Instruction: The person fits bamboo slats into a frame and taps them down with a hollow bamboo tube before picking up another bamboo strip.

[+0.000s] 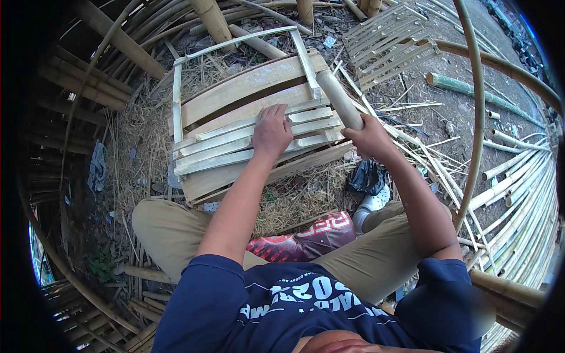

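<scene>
A bamboo frame with several pale split slats (229, 145) lies across a low wooden plank bench (235, 97) in front of me. Its thin side rails reach away to a far crossbar (235, 44). My left hand (272, 130) is closed over the upper slats near their middle, its fingertips partly hidden. To the right, my right hand (371, 139) grips the near end of a thick round bamboo club (339, 100). The club slants up and left, its far end by the frame's right rail.
A finished-looking slatted bamboo rack (388, 44) lies at the far right. Bamboo poles (512, 182) are heaped at the right, with a green pole (477, 94) beyond. A curved bamboo pole (475, 117) rises close by my right arm. A black plastic bag (368, 177) sits near my foot.
</scene>
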The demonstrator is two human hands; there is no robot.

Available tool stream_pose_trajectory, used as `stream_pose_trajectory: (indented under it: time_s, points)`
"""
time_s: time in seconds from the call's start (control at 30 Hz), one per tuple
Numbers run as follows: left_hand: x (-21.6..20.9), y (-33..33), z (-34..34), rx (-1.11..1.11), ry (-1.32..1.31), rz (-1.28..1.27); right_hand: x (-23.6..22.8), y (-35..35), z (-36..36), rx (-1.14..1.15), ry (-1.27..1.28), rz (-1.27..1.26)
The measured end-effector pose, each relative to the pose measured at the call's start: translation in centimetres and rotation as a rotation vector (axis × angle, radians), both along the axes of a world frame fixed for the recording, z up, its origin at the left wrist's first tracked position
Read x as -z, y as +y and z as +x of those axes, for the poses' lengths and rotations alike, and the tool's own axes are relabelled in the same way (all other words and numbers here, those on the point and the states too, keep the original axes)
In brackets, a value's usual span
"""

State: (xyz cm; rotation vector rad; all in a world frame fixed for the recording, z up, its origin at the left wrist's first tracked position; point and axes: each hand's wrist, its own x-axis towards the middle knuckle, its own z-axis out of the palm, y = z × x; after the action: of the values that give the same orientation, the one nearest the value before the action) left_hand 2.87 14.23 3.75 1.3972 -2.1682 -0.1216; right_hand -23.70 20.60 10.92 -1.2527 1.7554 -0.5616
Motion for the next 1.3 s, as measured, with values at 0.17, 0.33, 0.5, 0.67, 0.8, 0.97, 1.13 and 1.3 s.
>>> stream_pose_trajectory:
  time_s: [0.17, 0.33, 0.5, 0.67, 0.8, 0.97, 1.13, 1.3]
  points:
    - [0.6, -0.1, -0.2, -0.01, -0.001, -0.064, 0.5, 0.0, 0.4, -0.107, 0.462, -0.318]
    - [1.0, -0.5, 0.4, 0.034, -0.003, -0.097, 1.0, 0.1, 0.5, -0.145, 0.575, -0.255]
    - [0.6, -0.5, 0.4, 0.047, -0.076, -0.03, 1.1, 0.4, 0.6, -0.159, 0.611, -0.223]
    - [1.2, -0.5, 0.4, 0.017, -0.109, -0.112, 1.1, 0.5, 1.0, -0.164, 0.623, -0.235]
    - [1.2, -0.5, 0.3, -0.007, -0.175, -0.055, 1.1, 0.6, 1.1, -0.152, 0.626, -0.24]
    - [1.3, -0.6, 0.3, 0.002, -0.144, -0.073, 1.0, 0.8, 1.0, -0.169, 0.627, -0.237]
    - [1.1, -0.4, 0.3, 0.011, -0.125, -0.063, 1.3, 1.1, 0.8, -0.173, 0.633, -0.219]
    - [1.2, -0.5, 0.3, -0.013, -0.149, -0.057, 0.1, 0.7, -0.3, -0.016, -0.354, 0.127]
